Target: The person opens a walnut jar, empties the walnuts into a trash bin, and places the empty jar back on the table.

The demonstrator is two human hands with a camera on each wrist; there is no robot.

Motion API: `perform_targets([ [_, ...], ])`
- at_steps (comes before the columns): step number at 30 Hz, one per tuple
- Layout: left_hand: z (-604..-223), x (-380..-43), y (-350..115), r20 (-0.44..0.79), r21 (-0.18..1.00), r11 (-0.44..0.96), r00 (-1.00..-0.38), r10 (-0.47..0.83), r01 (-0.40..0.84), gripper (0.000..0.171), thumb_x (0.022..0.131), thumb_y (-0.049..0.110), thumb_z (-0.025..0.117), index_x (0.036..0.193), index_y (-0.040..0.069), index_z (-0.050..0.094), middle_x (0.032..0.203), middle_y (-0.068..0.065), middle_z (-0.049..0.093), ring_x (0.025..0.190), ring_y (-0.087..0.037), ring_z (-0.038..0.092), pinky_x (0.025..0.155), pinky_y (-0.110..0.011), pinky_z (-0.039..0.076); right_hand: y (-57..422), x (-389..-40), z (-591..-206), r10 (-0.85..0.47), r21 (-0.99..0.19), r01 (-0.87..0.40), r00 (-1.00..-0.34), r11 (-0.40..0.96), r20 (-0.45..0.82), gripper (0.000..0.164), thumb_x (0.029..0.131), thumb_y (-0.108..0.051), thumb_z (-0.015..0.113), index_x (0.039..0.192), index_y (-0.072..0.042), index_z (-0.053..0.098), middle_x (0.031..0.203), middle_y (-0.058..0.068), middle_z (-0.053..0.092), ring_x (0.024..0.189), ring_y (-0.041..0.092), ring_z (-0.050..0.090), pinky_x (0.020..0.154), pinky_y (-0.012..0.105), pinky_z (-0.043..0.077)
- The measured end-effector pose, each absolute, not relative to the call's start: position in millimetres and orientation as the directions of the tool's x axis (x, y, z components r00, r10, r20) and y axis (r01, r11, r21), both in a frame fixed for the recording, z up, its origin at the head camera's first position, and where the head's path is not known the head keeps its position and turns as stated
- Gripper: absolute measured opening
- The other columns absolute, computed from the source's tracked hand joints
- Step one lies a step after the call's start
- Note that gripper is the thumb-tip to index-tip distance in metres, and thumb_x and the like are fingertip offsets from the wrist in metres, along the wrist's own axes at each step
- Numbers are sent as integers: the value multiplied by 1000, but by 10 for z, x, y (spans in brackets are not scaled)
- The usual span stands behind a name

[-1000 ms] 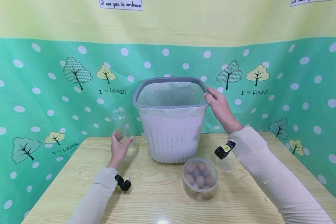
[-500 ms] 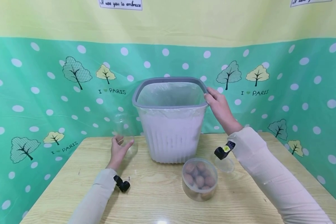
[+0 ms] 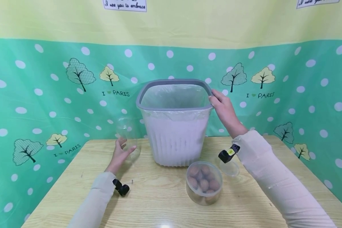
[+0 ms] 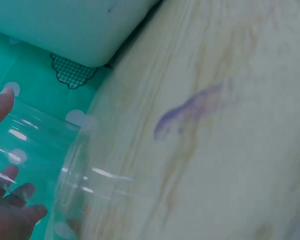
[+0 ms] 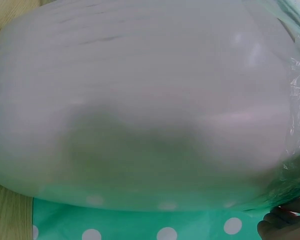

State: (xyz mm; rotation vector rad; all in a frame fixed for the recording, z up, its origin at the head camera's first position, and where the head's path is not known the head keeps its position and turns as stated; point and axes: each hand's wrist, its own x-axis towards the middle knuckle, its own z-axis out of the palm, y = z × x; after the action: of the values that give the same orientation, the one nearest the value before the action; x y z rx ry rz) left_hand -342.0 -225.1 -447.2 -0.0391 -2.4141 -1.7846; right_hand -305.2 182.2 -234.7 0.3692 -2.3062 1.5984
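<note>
Left of the bin, a clear plastic jar (image 3: 128, 131) stands nearly upright, its base at the tabletop. My left hand (image 3: 120, 155) holds it low down; in the left wrist view the thumb (image 4: 0, 107) lies at one side of the jar's wall (image 4: 45, 135) and the fingers (image 4: 15, 200) show through it. The white ribbed trash bin (image 3: 175, 136), lined with a clear bag, stands upright at the back. Its grey rim (image 3: 175, 109) is gripped at the right corner by my right hand (image 3: 225, 109). In the right wrist view the bin's side (image 5: 150, 100) fills most of the picture.
A round clear tub (image 3: 204, 198) with several brown walnut-like balls stands in front of the bin. A clear round lid (image 3: 230, 168) lies right of it on the wooden table (image 3: 148, 205). A green polka-dot cloth (image 3: 82, 123) hangs behind and on both sides.
The jar has come down a little to the table, and my left hand and wrist have shifted slightly down and left. My right hand keeps its grip on the bin rim.
</note>
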Motion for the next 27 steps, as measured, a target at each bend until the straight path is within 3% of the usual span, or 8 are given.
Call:
perform_targets([
  [5, -4481, -3437, -2256, 123, 946, 308, -990, -65, 97, 89, 85, 24, 70, 147, 6, 8, 153, -19, 19, 139, -41, 16, 110, -55, 22, 1823, -3065, -2345, -26, -858, -379, -918, 346, 395, 56, 97, -29, 41, 147, -7, 30, 153, 8, 28, 141, 20, 22, 114, 44, 20],
  [12, -4505, -3416, -2277, 114, 946, 311, -992, -51, 93, 93, 83, 32, 72, 148, 12, 9, 154, -16, 18, 140, -38, 15, 111, -55, 21, 1827, -3067, -2352, -28, -855, -385, -916, 347, 401, 55, 97, -29, 41, 147, -8, 31, 152, 7, 29, 141, 19, 22, 114, 44, 20],
  [22, -4496, -3375, -2355, 28, 926, 376, -999, -28, 16, 111, 81, 44, 71, 151, 9, -7, 154, -22, 15, 139, -42, 18, 111, -53, 23, 1807, -3072, -2353, -22, -849, -386, -914, 360, 405, 55, 97, -29, 41, 147, -8, 32, 152, 8, 29, 141, 21, 22, 114, 45, 21],
  [27, -4441, -3337, -2391, 1, 912, 409, -1000, -26, -9, 114, 80, 44, 72, 150, 7, -10, 153, -26, 14, 138, -42, 19, 111, -53, 23, 1823, -3074, -2332, -26, -823, -372, -916, 430, 400, 55, 97, -30, 40, 147, -7, 30, 153, 10, 28, 141, 23, 22, 113, 47, 21],
])
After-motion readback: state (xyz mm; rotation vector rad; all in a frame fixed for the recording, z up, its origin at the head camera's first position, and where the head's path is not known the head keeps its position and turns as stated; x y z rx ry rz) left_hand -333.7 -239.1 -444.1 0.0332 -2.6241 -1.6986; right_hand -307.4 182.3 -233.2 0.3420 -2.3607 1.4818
